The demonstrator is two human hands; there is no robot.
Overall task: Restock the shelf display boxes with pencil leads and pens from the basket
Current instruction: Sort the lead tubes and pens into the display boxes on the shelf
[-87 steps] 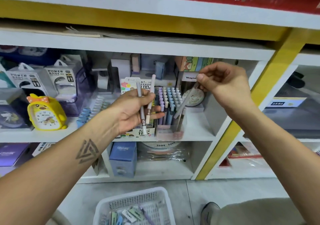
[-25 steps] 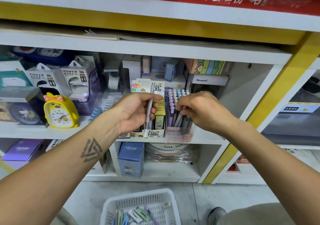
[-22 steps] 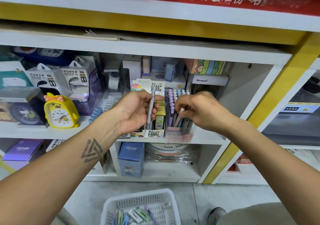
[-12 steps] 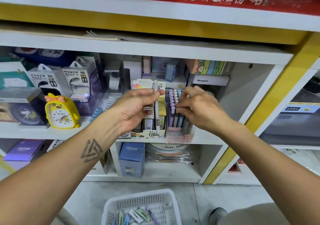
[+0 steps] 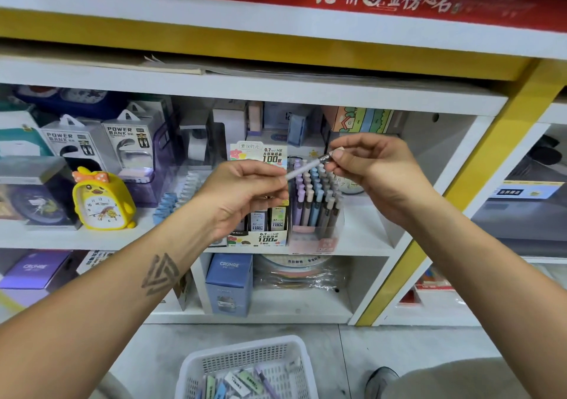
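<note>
Both hands hold one pale pen (image 5: 302, 169) slanted in front of the middle shelf. My left hand (image 5: 242, 196) pinches its lower end and my right hand (image 5: 368, 168) pinches its upper end. Behind them a clear pen display box (image 5: 316, 233) holds several upright pastel pens. Left of it stands the pencil lead display box (image 5: 260, 237) marked 0.7 and 100, partly hidden by my left hand. On the floor below, the white basket (image 5: 248, 358) holds lead packs and a purple pen.
A yellow duck alarm clock (image 5: 101, 199) and power bank boxes (image 5: 122, 141) stand on the shelf to the left. A blue box (image 5: 230, 282) sits on the lower shelf. A yellow post (image 5: 478, 171) bounds the bay on the right. A shoe (image 5: 380, 380) is by the basket.
My right hand has come up out of the pen box and taken the upper end of the pen in my left hand. The pen has tilted from upright to slanted.
</note>
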